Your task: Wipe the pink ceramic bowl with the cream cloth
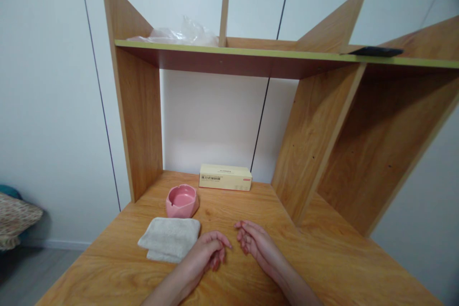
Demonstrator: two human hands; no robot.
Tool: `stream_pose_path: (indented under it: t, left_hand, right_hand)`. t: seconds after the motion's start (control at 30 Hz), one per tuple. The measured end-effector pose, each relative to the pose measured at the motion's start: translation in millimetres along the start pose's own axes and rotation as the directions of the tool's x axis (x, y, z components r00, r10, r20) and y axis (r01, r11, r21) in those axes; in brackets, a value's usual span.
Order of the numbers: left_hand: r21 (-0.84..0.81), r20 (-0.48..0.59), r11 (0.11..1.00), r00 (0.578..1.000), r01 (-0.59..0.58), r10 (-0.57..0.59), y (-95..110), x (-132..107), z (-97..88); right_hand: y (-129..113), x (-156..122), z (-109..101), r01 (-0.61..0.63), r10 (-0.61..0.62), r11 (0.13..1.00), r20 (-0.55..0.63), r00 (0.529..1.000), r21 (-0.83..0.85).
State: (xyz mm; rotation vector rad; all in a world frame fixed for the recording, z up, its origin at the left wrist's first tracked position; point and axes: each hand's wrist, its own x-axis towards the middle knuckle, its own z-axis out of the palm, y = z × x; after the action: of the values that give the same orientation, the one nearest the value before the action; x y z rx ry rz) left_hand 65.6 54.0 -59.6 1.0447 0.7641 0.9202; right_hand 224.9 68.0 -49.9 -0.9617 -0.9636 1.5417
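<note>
My left hand (210,250) rests on its side near the front of the wooden desk, its fingers loosely bent and apart, with nothing in them. Just left of it lies a folded light-grey cloth (170,238), close to my wrist. Facing it across a small gap, my right hand (254,240) also has slack, half-curled fingers and holds nothing. Behind the cloth stands a pink faceted ashtray (182,202) with a notched rim. A cream cling film box (225,178) with dark printing lies farther back, beyond both hands.
The wooden desk (244,279) carries a hutch with upright side panels (315,138) and a shelf (251,52) above. On that shelf are a clear plastic bag (182,33) and a flat dark object (376,51). Patterned fabric (17,215) shows at far left.
</note>
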Motion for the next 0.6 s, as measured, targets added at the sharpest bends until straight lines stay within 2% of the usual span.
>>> stream_pose_path:
  t: [0.6]
  left_hand:
    - [-0.001,-0.006,1.000,1.000,0.000,0.000,1.3,-1.2,1.0]
  right_hand:
    - [0.4,0.8,-0.9,-0.003,0.003,1.000,0.001,1.000,-0.002]
